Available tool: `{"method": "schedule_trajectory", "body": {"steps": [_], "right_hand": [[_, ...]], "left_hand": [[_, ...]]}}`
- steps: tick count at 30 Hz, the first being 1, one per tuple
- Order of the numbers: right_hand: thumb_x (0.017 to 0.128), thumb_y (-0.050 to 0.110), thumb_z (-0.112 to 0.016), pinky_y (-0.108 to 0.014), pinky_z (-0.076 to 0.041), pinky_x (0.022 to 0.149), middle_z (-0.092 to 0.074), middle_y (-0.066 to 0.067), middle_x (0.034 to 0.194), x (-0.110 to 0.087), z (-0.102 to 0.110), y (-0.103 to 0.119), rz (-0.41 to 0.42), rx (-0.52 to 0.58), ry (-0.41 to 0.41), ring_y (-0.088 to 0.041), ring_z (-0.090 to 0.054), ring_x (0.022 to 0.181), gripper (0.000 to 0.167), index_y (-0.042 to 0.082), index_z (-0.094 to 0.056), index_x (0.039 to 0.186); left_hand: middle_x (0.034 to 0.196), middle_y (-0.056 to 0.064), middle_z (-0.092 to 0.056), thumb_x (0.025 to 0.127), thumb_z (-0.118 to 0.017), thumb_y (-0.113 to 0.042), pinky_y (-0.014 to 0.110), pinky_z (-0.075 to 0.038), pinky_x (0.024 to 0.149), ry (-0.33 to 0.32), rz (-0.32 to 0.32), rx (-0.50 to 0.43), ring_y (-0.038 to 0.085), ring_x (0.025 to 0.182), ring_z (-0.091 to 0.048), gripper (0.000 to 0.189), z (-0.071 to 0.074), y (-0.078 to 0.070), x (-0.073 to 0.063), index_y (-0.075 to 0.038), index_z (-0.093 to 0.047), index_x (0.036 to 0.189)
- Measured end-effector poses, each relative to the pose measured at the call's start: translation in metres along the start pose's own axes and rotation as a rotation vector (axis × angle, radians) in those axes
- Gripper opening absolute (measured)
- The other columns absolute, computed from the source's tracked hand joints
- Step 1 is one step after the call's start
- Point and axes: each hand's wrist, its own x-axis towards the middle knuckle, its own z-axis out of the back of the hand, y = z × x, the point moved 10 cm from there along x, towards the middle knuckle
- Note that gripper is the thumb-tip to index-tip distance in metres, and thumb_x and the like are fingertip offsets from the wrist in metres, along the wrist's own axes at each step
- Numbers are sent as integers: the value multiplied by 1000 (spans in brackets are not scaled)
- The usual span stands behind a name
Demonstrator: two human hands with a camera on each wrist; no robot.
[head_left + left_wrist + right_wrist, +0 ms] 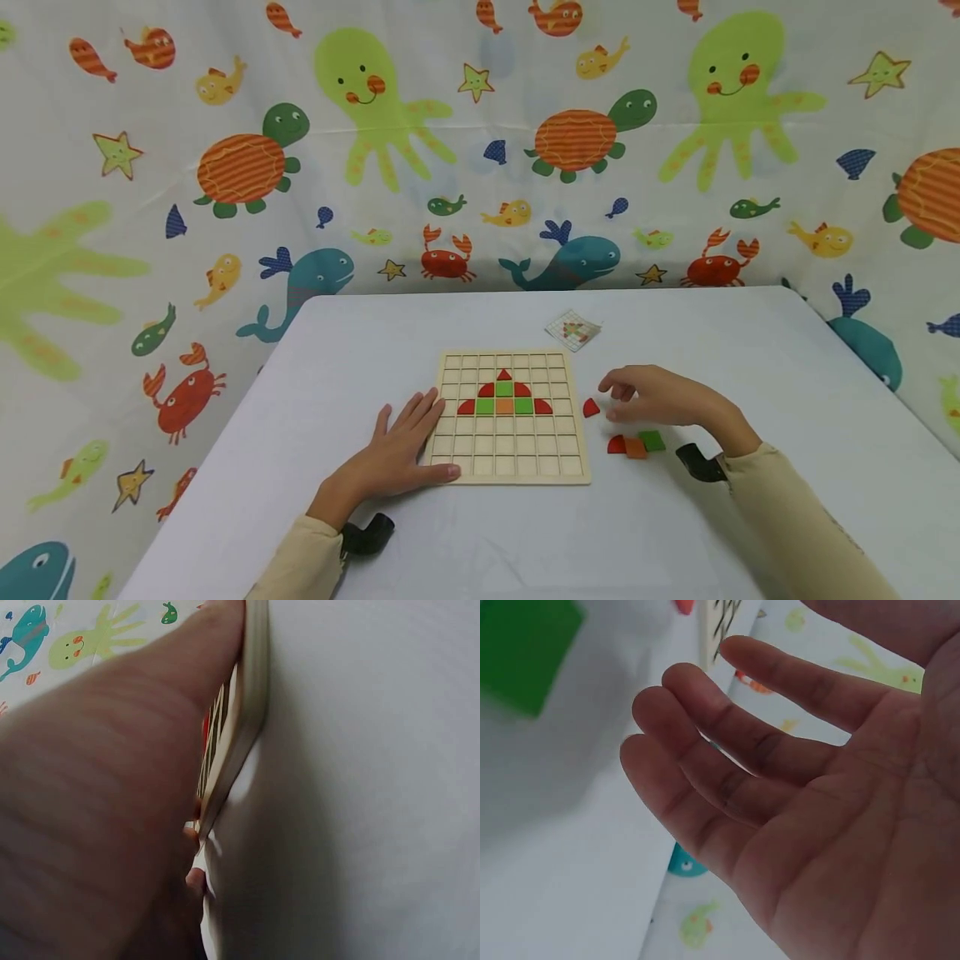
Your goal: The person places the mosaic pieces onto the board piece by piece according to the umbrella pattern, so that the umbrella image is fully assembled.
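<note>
A wooden grid board [510,459] lies flat on the table, with red, green and orange pieces set in its cells in a stepped triangle shape. My left hand [401,454] rests along the board's left edge, fingers spread and thumb over the near left corner. In the left wrist view the thumb lies against the board's rim [251,690]. Right of the board, my right hand [660,396] hovers with loosely bent fingers and an empty palm. Near its fingertips lies a loose red piece [591,407]. Below sit a red quarter-round [617,444], an orange square [636,449] and a green square [652,441].
A small pattern card [573,330] with a printed grid lies behind the board. The white table [360,350] backs onto a curtain [465,100] printed with sea animals. Dark wrist-worn devices [368,535] show at both sleeves.
</note>
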Motion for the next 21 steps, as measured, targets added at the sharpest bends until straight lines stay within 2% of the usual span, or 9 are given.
{"method": "schedule_trajectory", "body": {"steps": [6,13,17,21], "right_hand": [[92,18,-85,-41,-55,86,-63,-2,109,-18,-7,-25,-58,27,61,-25,-57,105,36,11,-71,124],[86,4,-85,-36,-49,80,-55,-4,99,-26,-12,-32,-26,65,139,-24,-51,98,33,9,-65,112],[84,2,-86,-34,-47,78,-52,-4,96,-24,-15,-35,-33,54,143,-23,-50,95,36,9,-61,109],[86,1,-84,-33,-49,75,-54,-2,93,-20,-16,-36,-31,30,117,-21,-52,90,29,10,-61,102]], "left_hand": [[180,9,-9,89,-71,-72,67,10,123,7,6,2,34,165,0,114,-1,0,0,-11,-21,172],[180,10,-10,89,-71,-72,69,10,123,5,2,0,35,164,-1,115,-3,1,1,-10,-22,172],[180,9,-9,89,-70,-73,68,11,123,11,1,1,34,164,0,115,-3,1,2,-11,-21,172],[180,9,-9,89,-69,-74,68,11,123,12,4,10,34,164,0,115,-3,2,3,-11,-21,172]]}}
